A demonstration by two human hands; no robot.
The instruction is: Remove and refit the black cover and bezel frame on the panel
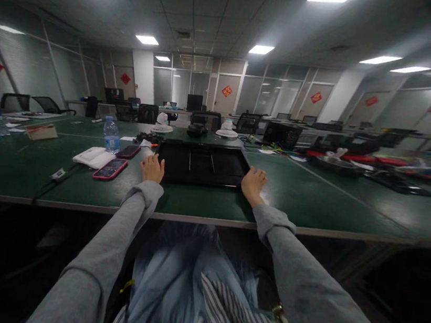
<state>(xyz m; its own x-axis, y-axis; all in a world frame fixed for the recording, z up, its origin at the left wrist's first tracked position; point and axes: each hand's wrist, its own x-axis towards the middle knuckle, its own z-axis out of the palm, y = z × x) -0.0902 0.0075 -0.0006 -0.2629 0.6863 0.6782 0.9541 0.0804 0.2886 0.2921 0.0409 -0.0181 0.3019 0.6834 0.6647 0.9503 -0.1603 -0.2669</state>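
Note:
A flat black tray-like object [201, 164] lies on the green table [313, 201] in front of me. My left hand [152, 168] grips its near left corner with the fingers curled over the edge. At the near right corner, my right hand [254, 183] holds the edge the same way. Both arms wear grey sleeves and reach straight forward across the table's front edge.
Left of the tray lie two phones in red cases [110, 169] [128, 151], a white booklet [93, 156] and a water bottle [112, 135]. Two small white fans [162, 123] [227, 129] stand behind it. Clutter [358, 164] and office chairs [148, 113] fill the far side.

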